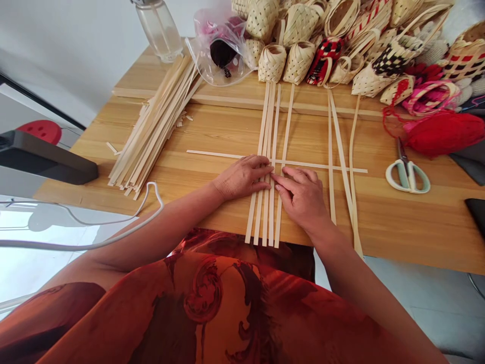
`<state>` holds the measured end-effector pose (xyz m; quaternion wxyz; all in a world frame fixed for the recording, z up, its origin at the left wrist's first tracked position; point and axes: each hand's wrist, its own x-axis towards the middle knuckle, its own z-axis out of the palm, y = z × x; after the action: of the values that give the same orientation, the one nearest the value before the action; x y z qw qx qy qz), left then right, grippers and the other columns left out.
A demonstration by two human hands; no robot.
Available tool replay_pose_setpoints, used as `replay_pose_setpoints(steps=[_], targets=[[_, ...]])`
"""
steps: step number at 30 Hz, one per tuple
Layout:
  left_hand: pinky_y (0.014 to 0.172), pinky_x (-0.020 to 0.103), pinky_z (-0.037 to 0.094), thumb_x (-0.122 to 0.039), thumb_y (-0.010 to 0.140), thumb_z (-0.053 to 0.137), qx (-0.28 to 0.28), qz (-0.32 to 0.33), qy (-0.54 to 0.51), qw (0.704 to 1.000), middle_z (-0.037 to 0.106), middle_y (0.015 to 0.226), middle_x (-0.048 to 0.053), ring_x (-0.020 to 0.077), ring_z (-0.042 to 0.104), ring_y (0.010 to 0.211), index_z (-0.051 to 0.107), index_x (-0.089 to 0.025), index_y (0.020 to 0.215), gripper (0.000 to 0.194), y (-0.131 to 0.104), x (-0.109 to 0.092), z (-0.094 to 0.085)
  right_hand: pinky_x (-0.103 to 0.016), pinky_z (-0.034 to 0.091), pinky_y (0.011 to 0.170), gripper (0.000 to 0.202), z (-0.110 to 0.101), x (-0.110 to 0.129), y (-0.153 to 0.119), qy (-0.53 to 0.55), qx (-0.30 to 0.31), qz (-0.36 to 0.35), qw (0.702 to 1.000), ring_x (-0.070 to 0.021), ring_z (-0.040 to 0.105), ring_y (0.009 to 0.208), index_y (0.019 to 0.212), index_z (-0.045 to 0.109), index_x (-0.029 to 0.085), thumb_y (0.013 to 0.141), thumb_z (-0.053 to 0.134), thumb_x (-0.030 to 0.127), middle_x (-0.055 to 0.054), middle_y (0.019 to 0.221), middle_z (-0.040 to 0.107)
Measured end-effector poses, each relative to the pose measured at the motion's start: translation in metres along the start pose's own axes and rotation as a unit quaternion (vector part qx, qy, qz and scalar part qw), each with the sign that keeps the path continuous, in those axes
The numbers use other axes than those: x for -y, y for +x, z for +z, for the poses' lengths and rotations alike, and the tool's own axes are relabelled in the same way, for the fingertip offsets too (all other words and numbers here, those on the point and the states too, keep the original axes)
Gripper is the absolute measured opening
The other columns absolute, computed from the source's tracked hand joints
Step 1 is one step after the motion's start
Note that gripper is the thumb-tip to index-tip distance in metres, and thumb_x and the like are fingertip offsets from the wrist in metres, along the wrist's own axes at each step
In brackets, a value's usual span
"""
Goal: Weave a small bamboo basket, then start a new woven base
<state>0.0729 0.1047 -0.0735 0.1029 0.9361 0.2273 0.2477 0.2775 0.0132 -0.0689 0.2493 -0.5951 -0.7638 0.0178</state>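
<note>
Several pale lengthwise strips [265, 217] lie side by side on the wooden table [220, 126], crossed by one long thin strip [215, 153]. My left hand [246, 177] rests on the lengthwise strips near the crossing, fingers a little spread. Beside it, my right hand [301, 194] touches the rightmost strips of the group, its thumb and fingers slightly apart. The fingertips of both hands nearly meet just below the cross strip. Whether any fingertip pinches a strip is hard to see. Three loose strips [341, 151] lie to the right, under or over the cross strip's right end.
A thick bundle of strips [151, 131] lies at the left. Small woven baskets [272, 63] crowd the back right. Scissors [407, 174] and red yarn [443, 132] are at the right. A white cable [113, 240] hangs over the left arm; a glass bottle [159, 30] stands behind.
</note>
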Motion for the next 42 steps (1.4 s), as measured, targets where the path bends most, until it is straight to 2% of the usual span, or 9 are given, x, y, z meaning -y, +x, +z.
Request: replay_pose_setpoints(steps=[14, 18, 24, 39, 42], targets=[[0.105, 0.045, 0.048, -0.043, 0.092, 0.059, -0.010, 0.008, -0.025, 1.000, 0.064, 0.125, 0.015, 0.0271, 0.060, 0.120, 0.064, -0.015, 0.122, 0.041, 0.001, 0.000, -0.002, -0.044, 0.039, 0.097, 0.027, -0.004, 0.004, 0.001, -0.003, 0.004, 0.009, 1.000, -0.0277, 0.049, 0.118, 0.117, 0.073, 0.031, 0.096, 0.055, 0.031, -0.002, 0.127, 0.066], [0.111, 0.047, 0.042, -0.043, 0.092, 0.060, 0.005, -0.002, -0.024, 1.000, 0.063, 0.127, 0.015, 0.0270, 0.058, 0.123, 0.061, -0.015, 0.128, 0.046, 0.000, 0.002, 0.000, -0.045, 0.039, 0.098, 0.028, -0.004, 0.004, 0.001, -0.008, 0.016, 0.016, 1.000, -0.0284, 0.048, 0.120, 0.119, 0.072, 0.032, 0.095, 0.056, 0.031, -0.002, 0.129, 0.065], [0.114, 0.049, 0.039, -0.044, 0.093, 0.058, 0.021, -0.010, -0.009, 1.000, 0.062, 0.129, 0.014, 0.0268, 0.056, 0.127, 0.064, -0.018, 0.126, 0.042, 0.001, 0.003, 0.000, -0.047, 0.040, 0.097, 0.029, -0.005, 0.003, 0.002, -0.009, 0.025, 0.018, 0.999, -0.0296, 0.047, 0.121, 0.119, 0.071, 0.031, 0.096, 0.054, 0.030, -0.003, 0.131, 0.064], [0.109, 0.041, 0.045, -0.044, 0.093, 0.057, 0.032, -0.020, -0.011, 0.999, 0.063, 0.126, 0.012, 0.0259, 0.055, 0.126, 0.065, -0.017, 0.124, 0.042, 0.011, 0.007, -0.004, -0.046, 0.043, 0.096, 0.032, -0.008, 0.004, 0.010, -0.010, 0.032, 0.031, 0.999, -0.0291, 0.048, 0.116, 0.124, 0.069, 0.032, 0.096, 0.053, 0.030, -0.001, 0.132, 0.064], [0.111, 0.042, 0.043, -0.044, 0.093, 0.057, 0.028, -0.016, -0.006, 0.999, 0.063, 0.127, 0.012, 0.0268, 0.055, 0.126, 0.064, -0.015, 0.125, 0.043, 0.010, 0.007, -0.003, -0.046, 0.043, 0.096, 0.031, -0.008, 0.003, 0.011, -0.010, 0.029, 0.024, 0.999, -0.0292, 0.048, 0.115, 0.123, 0.070, 0.032, 0.096, 0.053, 0.030, -0.002, 0.131, 0.065]])
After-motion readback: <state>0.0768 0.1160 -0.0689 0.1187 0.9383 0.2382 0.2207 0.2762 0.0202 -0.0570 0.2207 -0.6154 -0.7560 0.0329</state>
